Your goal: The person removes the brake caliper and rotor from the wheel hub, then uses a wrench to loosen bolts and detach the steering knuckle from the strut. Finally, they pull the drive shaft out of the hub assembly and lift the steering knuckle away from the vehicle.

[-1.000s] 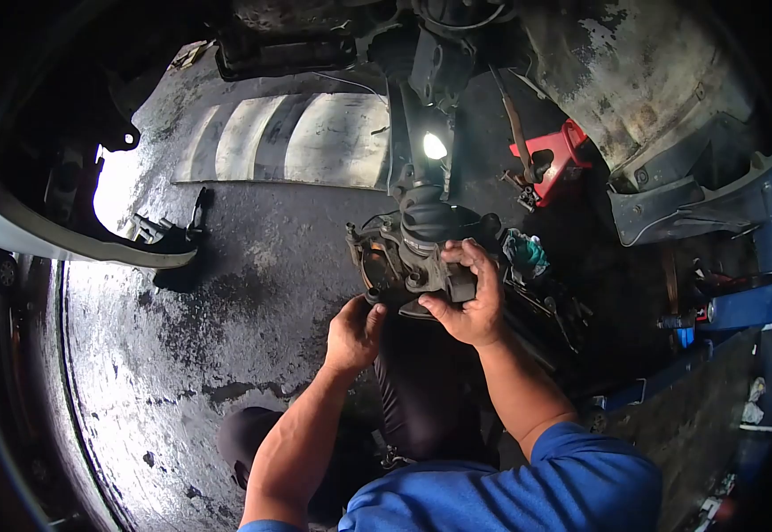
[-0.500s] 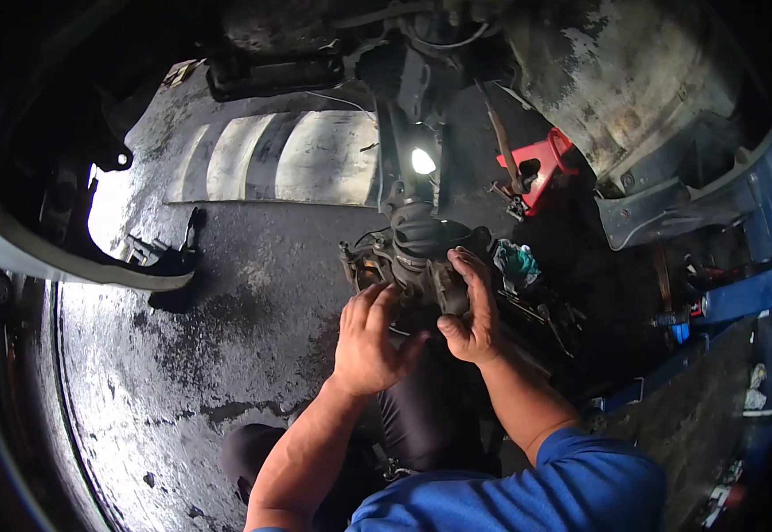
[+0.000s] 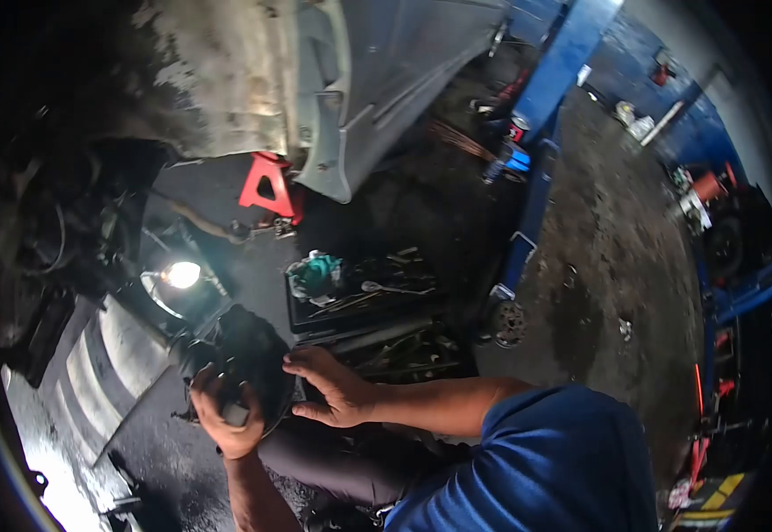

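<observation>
A dark, greasy wheel hub assembly (image 3: 253, 341) sits in front of my knees, at the end of an axle. My left hand (image 3: 226, 421) curls over its near left side, with a small grey block-like face (image 3: 235, 414) showing between thumb and fingers. What that piece is I cannot make out. My right hand (image 3: 337, 387) is at the assembly's right edge, thumb and fingers apart with nothing between them. Shadow hides whether its fingertips touch the rim.
A lit lamp (image 3: 182, 274) shines behind the assembly. Right of it, a dark tray (image 3: 368, 310) holds tools and a green-blue cloth (image 3: 315, 273). Farther off are a red jack stand (image 3: 268, 182), a blue lift arm (image 3: 532, 217) and the overhanging car body (image 3: 386, 80).
My view has swung to the right, bringing the tool tray and lift arm further in. My left hand has curled over the assembly; my right hand stays open by its right side.
</observation>
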Tool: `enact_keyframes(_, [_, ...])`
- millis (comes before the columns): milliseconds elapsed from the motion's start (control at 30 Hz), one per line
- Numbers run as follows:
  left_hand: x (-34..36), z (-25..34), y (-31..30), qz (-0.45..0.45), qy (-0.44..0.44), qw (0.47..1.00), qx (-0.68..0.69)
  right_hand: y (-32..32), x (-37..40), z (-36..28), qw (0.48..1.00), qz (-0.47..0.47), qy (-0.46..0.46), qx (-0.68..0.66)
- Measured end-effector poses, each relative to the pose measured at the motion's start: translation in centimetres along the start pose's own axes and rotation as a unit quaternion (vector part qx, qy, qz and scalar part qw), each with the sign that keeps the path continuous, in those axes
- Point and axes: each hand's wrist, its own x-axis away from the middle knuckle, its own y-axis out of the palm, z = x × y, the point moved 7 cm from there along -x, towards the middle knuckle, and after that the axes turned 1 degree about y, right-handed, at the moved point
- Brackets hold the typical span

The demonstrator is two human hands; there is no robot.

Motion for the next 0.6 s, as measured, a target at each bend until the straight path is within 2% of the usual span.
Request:
enact_keyframes(267, [0.4, -0.1, 0.3, 0.003, -0.017, 1.0, -0.003, -3.0, 5.9, 4.8, 0.993, 0.028, 0.08, 0.081])
enact_keyframes(467, [0.5, -0.1, 0.1, -0.012, -0.031, 0.999, -0.01, -6.5, 11.0, 9.1, 0.959, 0.015, 0.225, 0.172])
enact_keyframes(600, [0.5, -0.4, 0.2, -0.028, -0.035, 0.999, -0.02, -7.2, 14.1, 12.0, 0.943, 0.0, 0.276, 0.184])
